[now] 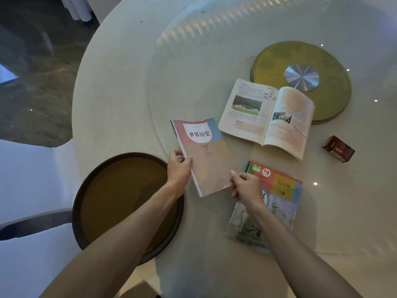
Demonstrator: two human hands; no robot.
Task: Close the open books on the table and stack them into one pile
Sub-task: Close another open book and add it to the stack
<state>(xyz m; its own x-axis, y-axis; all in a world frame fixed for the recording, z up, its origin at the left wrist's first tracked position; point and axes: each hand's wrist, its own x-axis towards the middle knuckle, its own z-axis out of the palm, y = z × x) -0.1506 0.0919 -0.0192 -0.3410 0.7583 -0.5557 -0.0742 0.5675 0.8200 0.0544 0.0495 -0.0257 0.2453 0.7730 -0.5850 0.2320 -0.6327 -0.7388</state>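
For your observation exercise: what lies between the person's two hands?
The head view shows a closed pink history book, held by the left hand at its spine edge and the right hand at its near corner.

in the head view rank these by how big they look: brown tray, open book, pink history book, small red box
1. brown tray
2. open book
3. pink history book, though it is held up nearer the camera, so this is unsure
4. small red box

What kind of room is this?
Probably a restaurant or banquet dining room: a big round table in white cloth, a glass turntable on it, and a cloth-covered chair alongside.
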